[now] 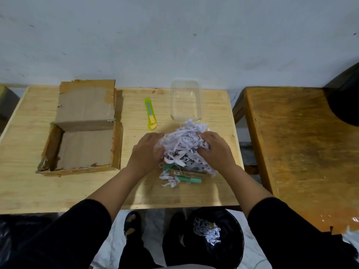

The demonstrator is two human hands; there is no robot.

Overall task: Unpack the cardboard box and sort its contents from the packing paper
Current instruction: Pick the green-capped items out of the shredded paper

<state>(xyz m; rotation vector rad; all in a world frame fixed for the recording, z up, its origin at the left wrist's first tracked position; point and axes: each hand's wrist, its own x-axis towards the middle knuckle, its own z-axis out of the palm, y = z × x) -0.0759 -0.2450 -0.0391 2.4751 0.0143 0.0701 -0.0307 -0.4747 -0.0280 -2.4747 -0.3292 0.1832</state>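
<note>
1. Cardboard box (pixel 85 131) sits open and emptied at 9 o'clock on the wooden table (pixel 29 183), flaps spread, nothing showing inside.
2. Shredded packing paper (pixel 184 146) lies heaped at table centre; left hand (pixel 147 150) and right hand (pixel 215 148) clasp the mound from either side, fingers curled into the strips.
3. Contents peek out at the heap's 6 o'clock edge: green markers (pixel 191 179) and a small brown carton (pixel 189 173), not yet sorted.
4. Clear plastic tub (pixel 185 101) waits empty at 12 o'clock, a green utility knife (pixel 150 116) beside it at 11.
5. Black bin (pixel 213 237) at 6 o'clock, below the table, already holds some shreds; judged roughly halfway, most paper left to bin.
</note>
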